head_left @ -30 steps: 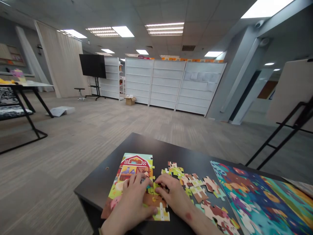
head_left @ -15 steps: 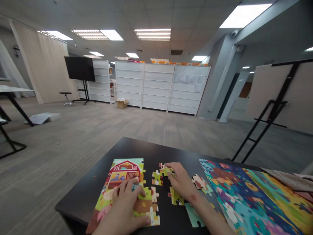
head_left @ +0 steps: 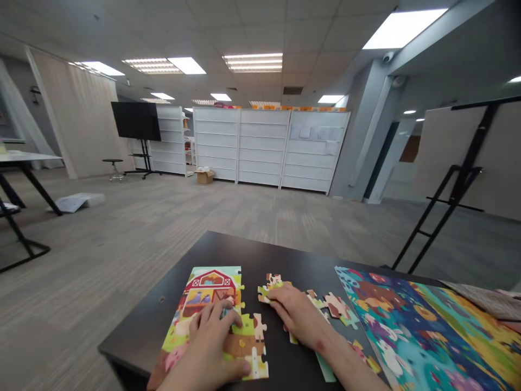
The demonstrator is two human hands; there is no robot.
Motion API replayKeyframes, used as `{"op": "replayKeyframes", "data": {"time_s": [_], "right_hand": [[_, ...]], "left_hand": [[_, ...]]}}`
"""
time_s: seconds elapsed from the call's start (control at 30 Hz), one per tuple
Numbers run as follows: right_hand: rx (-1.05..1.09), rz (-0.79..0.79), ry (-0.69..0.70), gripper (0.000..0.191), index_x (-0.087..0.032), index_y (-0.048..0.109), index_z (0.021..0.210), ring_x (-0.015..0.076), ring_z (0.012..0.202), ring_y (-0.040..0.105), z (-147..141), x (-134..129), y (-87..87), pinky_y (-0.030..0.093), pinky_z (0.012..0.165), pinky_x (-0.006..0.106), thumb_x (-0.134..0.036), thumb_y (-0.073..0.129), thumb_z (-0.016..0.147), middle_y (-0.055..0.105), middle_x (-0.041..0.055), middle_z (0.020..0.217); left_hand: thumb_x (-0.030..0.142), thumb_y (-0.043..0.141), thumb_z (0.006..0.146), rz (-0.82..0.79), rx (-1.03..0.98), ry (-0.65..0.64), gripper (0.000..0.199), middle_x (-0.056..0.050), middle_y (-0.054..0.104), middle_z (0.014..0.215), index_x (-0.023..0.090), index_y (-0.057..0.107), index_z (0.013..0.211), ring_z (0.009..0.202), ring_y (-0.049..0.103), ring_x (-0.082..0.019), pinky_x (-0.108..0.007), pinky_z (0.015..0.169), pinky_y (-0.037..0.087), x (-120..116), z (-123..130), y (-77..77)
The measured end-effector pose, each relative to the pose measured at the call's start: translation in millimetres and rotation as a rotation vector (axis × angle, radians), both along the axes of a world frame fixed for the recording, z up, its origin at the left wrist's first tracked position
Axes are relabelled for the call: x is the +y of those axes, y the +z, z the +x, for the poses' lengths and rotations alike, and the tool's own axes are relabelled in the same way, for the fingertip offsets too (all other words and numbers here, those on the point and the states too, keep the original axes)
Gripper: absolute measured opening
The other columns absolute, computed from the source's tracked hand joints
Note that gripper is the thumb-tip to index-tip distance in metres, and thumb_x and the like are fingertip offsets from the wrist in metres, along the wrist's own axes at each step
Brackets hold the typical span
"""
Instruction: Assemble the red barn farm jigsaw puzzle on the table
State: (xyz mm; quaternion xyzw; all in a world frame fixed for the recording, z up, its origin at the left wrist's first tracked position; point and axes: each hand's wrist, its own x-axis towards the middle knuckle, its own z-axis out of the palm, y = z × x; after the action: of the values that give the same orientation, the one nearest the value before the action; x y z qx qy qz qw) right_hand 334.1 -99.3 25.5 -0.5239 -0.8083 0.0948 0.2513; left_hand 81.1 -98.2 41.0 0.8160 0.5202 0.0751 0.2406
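A partly joined jigsaw puzzle of a farm scene, with a red barn at its top, lies on the dark table. My left hand rests on its lower middle, fingers spread, with a teal bit showing at the fingertips. I cannot tell whether that bit is held. My right hand lies flat to the right of the puzzle, its fingertips on a cluster of loose puzzle pieces. More loose pieces sit just beyond those fingers, and others are partly hidden under the wrist.
A large, colourful printed picture covers the table's right side, with a folded cloth beyond it. A black easel stand stands right of the table. White shelving units and a cardboard box stand far off across the carpet.
My right hand has slid left and slightly down towards the loose cluster near the puzzle. Some loose pieces have shifted with it. My left hand stays on the puzzle.
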Motion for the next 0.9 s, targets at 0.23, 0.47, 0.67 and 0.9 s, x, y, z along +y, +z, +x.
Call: {"op": "replayKeyframes", "data": {"time_s": [0.23, 0.47, 0.67, 0.9], "right_hand": [[0.29, 0.047, -0.129, 0.02, -0.022, 0.064, 0.089, 0.0167, 0.077, 0.063, -10.9, -4.4, 0.6, 0.047, 0.073, 0.028, -0.021, 0.046, 0.097, 0.069, 0.0016, 0.086], [0.457, -0.013, -0.197, 0.009, -0.022, 0.058, 0.084, 0.0145, 0.073, 0.058, -20.1, 2.8, -12.9, 0.046, 0.064, 0.025, -0.016, 0.06, 0.078, 0.061, 0.0001, 0.089], [0.489, -0.113, -0.216, 0.019, -0.022, 0.064, 0.098, 0.0168, 0.076, 0.062, -12.2, 5.7, -21.4, 0.05, 0.069, 0.027, -0.018, 0.056, 0.081, 0.066, 0.002, 0.091], [0.481, -0.126, -0.23, 0.024, -0.021, 0.068, 0.105, 0.0162, 0.07, 0.063, -10.5, 4.6, -23.2, 0.05, 0.062, 0.026, -0.02, 0.053, 0.085, 0.066, 0.0006, 0.08]], "left_hand": [[0.037, 0.082, 0.058, 0.015, -0.004, -0.008, 0.052, -0.004, 0.045, 0.151, 0.032, 0.066, 0.107, 0.144, 0.029, -0.036, -0.05, 0.113, 0.023, 2.1, -0.1, -2.5], [0.039, 0.083, 0.057, 0.0, 0.006, -0.005, 0.053, -0.003, 0.045, 0.15, 0.031, 0.066, 0.106, 0.144, 0.03, -0.036, -0.05, 0.113, 0.023, 0.8, -0.3, 0.0], [0.039, 0.08, 0.058, -0.009, 0.006, -0.001, 0.053, -0.003, 0.048, 0.148, 0.03, 0.064, 0.108, 0.143, 0.032, -0.034, -0.049, 0.114, 0.023, 3.2, -7.1, 2.7], [0.036, 0.076, 0.06, -0.051, 0.042, 0.024, 0.053, -0.004, 0.041, 0.155, 0.03, 0.063, 0.111, 0.148, 0.025, -0.035, -0.051, 0.115, 0.02, 2.4, -10.6, 11.5]]}}
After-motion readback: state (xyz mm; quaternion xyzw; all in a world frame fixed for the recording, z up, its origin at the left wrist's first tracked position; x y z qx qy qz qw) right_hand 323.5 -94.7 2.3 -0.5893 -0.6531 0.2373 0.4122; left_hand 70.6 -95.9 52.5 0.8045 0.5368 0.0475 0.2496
